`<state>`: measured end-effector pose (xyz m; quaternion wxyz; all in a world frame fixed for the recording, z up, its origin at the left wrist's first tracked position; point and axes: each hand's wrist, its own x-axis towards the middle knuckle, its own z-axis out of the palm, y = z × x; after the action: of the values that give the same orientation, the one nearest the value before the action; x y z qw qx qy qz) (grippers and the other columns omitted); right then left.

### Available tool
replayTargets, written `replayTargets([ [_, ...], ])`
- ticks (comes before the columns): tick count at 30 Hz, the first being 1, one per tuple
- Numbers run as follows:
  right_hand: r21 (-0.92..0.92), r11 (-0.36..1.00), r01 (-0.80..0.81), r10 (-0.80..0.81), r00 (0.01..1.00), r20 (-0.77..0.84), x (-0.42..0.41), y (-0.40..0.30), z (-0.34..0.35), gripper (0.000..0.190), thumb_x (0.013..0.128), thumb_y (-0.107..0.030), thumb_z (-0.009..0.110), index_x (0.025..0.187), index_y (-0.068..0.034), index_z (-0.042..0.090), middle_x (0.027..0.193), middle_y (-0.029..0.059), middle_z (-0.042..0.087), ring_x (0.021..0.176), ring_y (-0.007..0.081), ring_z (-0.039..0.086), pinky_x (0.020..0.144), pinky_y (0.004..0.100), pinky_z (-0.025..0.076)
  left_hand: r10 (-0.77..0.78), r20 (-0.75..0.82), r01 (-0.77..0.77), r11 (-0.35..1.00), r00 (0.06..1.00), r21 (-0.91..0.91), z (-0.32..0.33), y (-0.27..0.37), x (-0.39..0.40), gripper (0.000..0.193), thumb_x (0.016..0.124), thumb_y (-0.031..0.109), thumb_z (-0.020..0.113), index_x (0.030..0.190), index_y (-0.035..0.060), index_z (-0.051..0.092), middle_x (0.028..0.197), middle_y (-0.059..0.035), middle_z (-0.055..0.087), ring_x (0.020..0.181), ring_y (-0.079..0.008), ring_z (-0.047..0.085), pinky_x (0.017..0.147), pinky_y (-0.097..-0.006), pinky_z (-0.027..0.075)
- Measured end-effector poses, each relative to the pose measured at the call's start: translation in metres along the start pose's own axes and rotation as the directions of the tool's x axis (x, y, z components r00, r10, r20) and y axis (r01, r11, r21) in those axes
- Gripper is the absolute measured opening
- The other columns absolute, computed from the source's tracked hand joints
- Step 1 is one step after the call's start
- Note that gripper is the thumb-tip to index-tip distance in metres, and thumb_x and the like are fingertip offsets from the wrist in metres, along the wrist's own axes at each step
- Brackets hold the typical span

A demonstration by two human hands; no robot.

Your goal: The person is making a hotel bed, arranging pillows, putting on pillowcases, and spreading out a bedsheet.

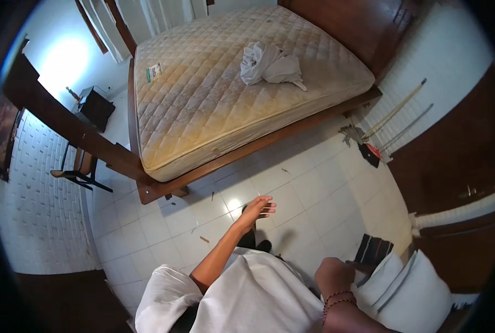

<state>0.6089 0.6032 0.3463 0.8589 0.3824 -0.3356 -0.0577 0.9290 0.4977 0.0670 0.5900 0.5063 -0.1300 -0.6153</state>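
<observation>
My left hand point(257, 212) reaches out over the tiled floor, its fingers apart and nothing in them. Low on the right is my right hand point(335, 274), curled, with a braided bracelet point(339, 300) at the wrist. Its fingers are mostly turned away, so whether it grips anything is hidden. Close beside it, white pillows point(416, 293) are stacked at the lower right. Before me stands a wooden bed with a bare, stained quilted mattress point(214, 95). A bunched white cloth point(272, 66) and a small packet point(153, 72) lie on the mattress.
The bed's wooden frame point(247, 147) crosses ahead, with a tall post point(79, 123) at its left corner. A mop point(391, 112) and a red-and-black dustpan point(370, 154) lean by the right wall. A chair point(85, 166) and dark bedside cabinet point(95, 108) stand left. Debris dots the floor tiles point(164, 233).
</observation>
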Motion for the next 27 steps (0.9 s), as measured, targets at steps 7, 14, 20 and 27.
replayTargets([
  [7,0.064,0.997,-0.048,0.050,0.998,-0.032,0.111,-0.097,0.027,0.049,0.098,-0.033,0.043,0.132,0.002,0.042,0.139,0.0175,0.039,0.128,0.0259,0.035,0.106,0.0369,0.031,-0.010,-0.058,0.002,0.990,0.998,-0.139,-0.024,0.037,0.109,0.035,0.097,0.035,0.048,0.121,0.0089,0.052,0.109,-0.0067,0.062,0.091,-0.0146,0.061,0.076,-0.0246,0.044],
  [14,0.146,0.983,-0.109,0.111,0.994,-0.009,0.229,-0.184,0.053,0.043,0.097,-0.031,0.044,0.128,0.000,0.045,0.135,0.0164,0.042,0.122,0.0250,0.038,0.102,0.0362,0.033,0.052,0.001,-0.052,0.995,0.999,-0.085,-0.024,0.157,0.206,0.032,0.098,0.034,0.050,0.120,0.0109,0.054,0.111,-0.0072,0.063,0.091,-0.0144,0.062,0.075,-0.0243,0.045],
  [20,0.192,0.970,-0.146,0.143,0.989,0.027,0.316,-0.253,0.067,0.039,0.096,-0.028,0.045,0.124,-0.001,0.047,0.132,0.0155,0.044,0.117,0.0242,0.040,0.099,0.0355,0.034,0.132,-0.077,-0.142,0.980,0.988,-0.141,-0.041,0.227,0.270,0.032,0.097,0.034,0.051,0.118,0.0112,0.055,0.110,-0.0069,0.063,0.090,-0.0135,0.062,0.075,-0.0238,0.045],
  [27,0.305,0.928,-0.214,0.216,0.976,0.028,0.335,-0.344,0.130,0.034,0.095,-0.025,0.046,0.120,-0.003,0.050,0.127,0.0144,0.047,0.111,0.0233,0.043,0.095,0.0347,0.036,0.166,-0.218,-0.195,0.974,0.962,-0.117,-0.050,0.260,0.350,0.032,0.096,0.035,0.052,0.117,0.0114,0.056,0.109,-0.0052,0.063,0.089,-0.0131,0.061,0.075,-0.0239,0.045],
])
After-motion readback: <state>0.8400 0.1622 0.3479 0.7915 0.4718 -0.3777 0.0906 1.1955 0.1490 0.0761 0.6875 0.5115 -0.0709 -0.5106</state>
